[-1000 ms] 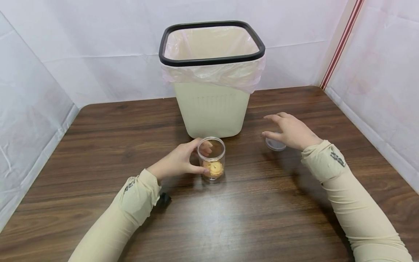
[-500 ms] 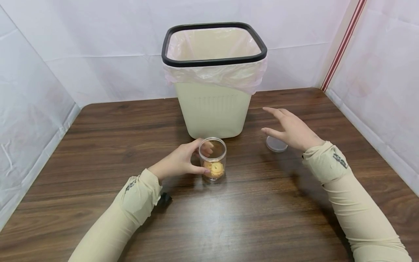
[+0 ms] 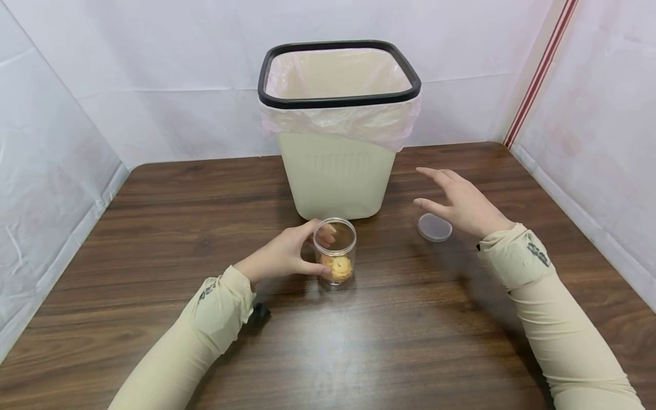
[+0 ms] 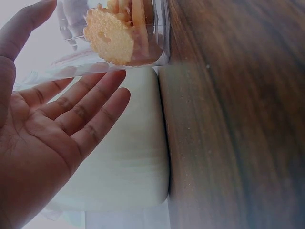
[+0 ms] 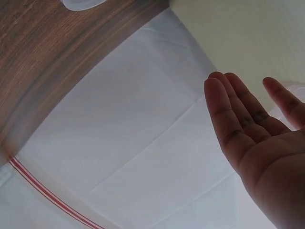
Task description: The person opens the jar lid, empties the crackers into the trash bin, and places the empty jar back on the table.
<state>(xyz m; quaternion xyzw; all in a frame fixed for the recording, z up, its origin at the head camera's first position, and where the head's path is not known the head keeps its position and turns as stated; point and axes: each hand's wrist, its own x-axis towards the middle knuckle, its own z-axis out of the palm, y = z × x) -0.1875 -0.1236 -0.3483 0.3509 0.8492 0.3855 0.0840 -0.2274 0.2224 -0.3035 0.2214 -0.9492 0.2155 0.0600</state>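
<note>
A clear plastic jar (image 3: 335,245) without its lid stands upright on the table, with several yellow cookies (image 3: 338,267) at its bottom. My left hand (image 3: 287,250) holds the jar from the left, thumb in front and fingers behind. In the left wrist view, fairly straight fingertips (image 4: 116,78) meet the jar's wall beside a ruffled cookie (image 4: 109,36). Off to the right, my right hand (image 3: 461,205) hovers with spread, relaxed fingers and nothing in it. A round clear lid (image 3: 434,228) lies on the table below that hand's thumb; only its edge shows in the right wrist view.
A cream trash bin (image 3: 335,171) with a black rim and a pinkish bag liner stands upright just behind the jar. White sheeting (image 3: 179,114) hangs behind and at both sides of the brown wooden table (image 3: 195,199).
My right hand has lifted slightly off the lid, its fingers spreading, so more of the lid shows. My left hand stays at the jar. The whole head view has shifted a little.
</note>
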